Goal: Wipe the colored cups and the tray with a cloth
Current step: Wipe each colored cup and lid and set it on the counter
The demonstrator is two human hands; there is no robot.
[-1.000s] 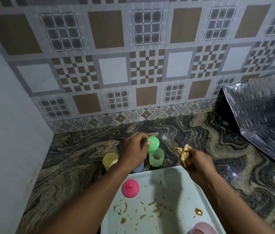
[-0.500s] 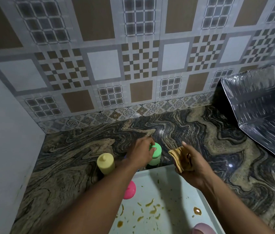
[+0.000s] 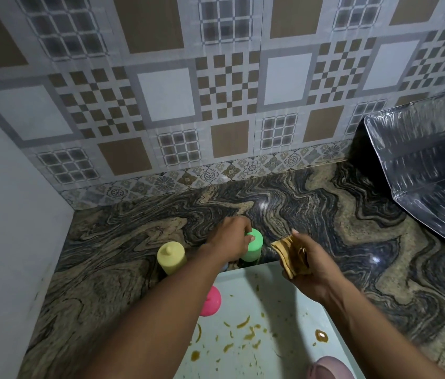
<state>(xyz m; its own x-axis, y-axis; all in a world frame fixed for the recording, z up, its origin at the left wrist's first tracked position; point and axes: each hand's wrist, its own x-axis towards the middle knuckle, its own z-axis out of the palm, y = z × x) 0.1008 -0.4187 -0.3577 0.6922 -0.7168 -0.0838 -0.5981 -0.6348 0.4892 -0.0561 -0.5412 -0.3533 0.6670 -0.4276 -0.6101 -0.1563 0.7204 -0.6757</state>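
Tray (image 3: 284, 294) was judged unwiped, brown spatter (image 3: 243, 322) and the pink cup (image 3: 212, 300) on it, while left hand (image 3: 229, 242) gripped the green cup (image 3: 254, 247) on the counter (image 3: 133, 236) near the yellow cup (image 3: 171, 257) and right hand (image 3: 307, 259) clutched the folded cloth (image 3: 287, 254).

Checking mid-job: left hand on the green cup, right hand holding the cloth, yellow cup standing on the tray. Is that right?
One thing is off. The head view shows the yellow cup on the counter, left of the tray, not on it. The rest stands: the left hand holds the green cup and the right hand holds the cloth.
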